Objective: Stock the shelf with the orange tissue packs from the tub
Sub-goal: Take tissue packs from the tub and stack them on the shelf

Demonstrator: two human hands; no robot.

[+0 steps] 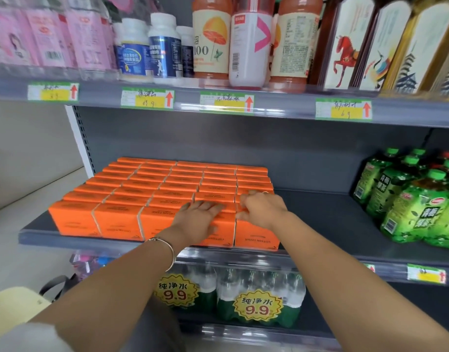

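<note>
Several rows of orange tissue packs (pixel 131 191) stand tightly side by side on the left half of the grey middle shelf (pixel 330 224). My left hand (pixel 195 219) lies flat with straight fingers on top of a front-row pack. My right hand (pixel 262 207) rests on the front right pack (pixel 256 236), its fingers curled over the top edge of the pack. The tub is out of view.
Green tea bottles (pixel 419 199) fill the right end of the same shelf, with bare shelf between them and the packs. Bottles and jars (pixel 248 41) line the shelf above. Packs of water bottles (pixel 259 298) sit on the shelf below. A pale yellow object (pixel 12 306) is at lower left.
</note>
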